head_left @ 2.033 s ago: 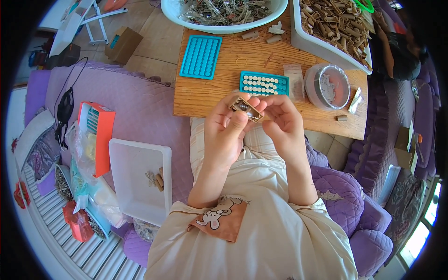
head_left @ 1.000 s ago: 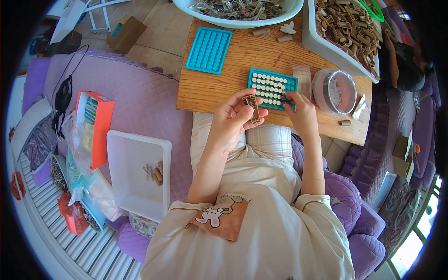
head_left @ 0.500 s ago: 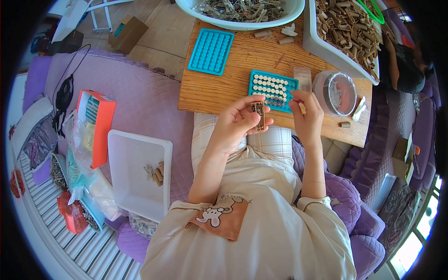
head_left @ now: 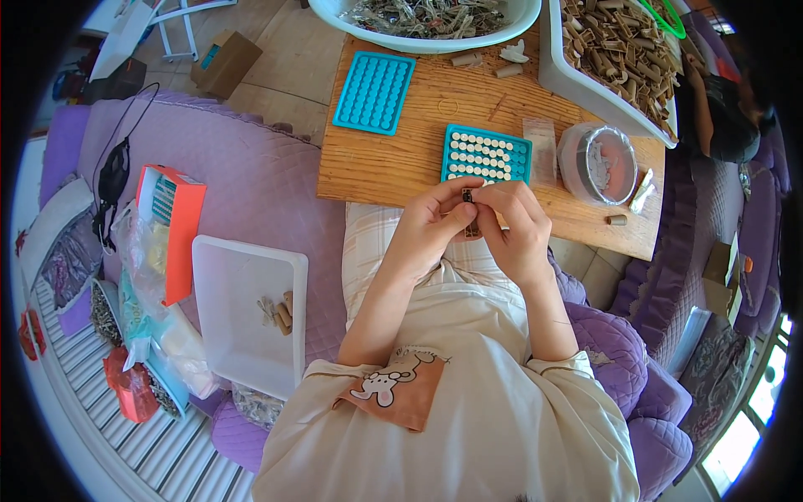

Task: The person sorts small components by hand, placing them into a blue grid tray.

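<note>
Above my lap, my left hand (head_left: 425, 230) grips a small brown oblong casing (head_left: 473, 229) with dark parts inside it. My right hand (head_left: 520, 227) is closed against the casing's top and right side, its fingertips pinched; what they hold there is hidden. Most of the casing is covered by my fingers. Just beyond the hands, at the table's near edge, lies a teal tray (head_left: 522, 159) with rows of round white pieces in its hollows. My hands cover part of its near side.
On the wooden table (head_left: 427, 92) are a second teal tray (head_left: 374, 94), a clear bag (head_left: 540, 151), a round tub (head_left: 596, 166), a blue-white basin (head_left: 418, 43) and a white bin (head_left: 577, 92) of brown casings. Left on the sofa stands a white tray (head_left: 242, 335). Another person (head_left: 728, 121) is far right.
My right hand has moved left and down from the teal tray's right side to the casing. My left hand still holds the casing, which is now largely covered.
</note>
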### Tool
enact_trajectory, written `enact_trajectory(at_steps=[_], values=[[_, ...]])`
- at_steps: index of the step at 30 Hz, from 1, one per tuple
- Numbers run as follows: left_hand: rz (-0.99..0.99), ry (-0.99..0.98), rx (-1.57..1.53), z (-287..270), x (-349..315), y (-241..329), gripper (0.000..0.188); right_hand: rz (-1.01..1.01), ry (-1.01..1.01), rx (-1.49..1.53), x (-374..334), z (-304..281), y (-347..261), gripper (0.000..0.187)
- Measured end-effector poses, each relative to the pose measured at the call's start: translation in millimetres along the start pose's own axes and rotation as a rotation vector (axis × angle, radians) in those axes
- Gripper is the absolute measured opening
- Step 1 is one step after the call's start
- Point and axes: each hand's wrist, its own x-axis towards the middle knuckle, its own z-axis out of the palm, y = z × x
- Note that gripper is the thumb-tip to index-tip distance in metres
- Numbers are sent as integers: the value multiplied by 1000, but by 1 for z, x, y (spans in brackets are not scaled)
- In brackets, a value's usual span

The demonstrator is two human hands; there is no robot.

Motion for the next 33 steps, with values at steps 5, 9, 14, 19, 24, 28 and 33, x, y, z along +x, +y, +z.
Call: enact_trajectory(at_steps=[5,9,14,19,24,28,33], values=[[23,-9,23,-1,-1,3,32,136,-3,114,-2,-7,7,19],[48,-8,130,0,-3,8,27,366,120,41,2,-5,54,14],[50,-14,156,-2,-4,7,25,320,74,-255,1,6,105,13],[54,-17,169,-4,-3,7,25,208,-57,-390,-1,5,112,18],[26,-28,128,-4,-2,9,28,167,-70,-386,-1,2,108,18],[29,-43,119,-4,-2,7,31,243,-18,-272,0,1,102,17],[32,-27,108,-5,1,3,36,225,193,-17,-4,8,36,19]])
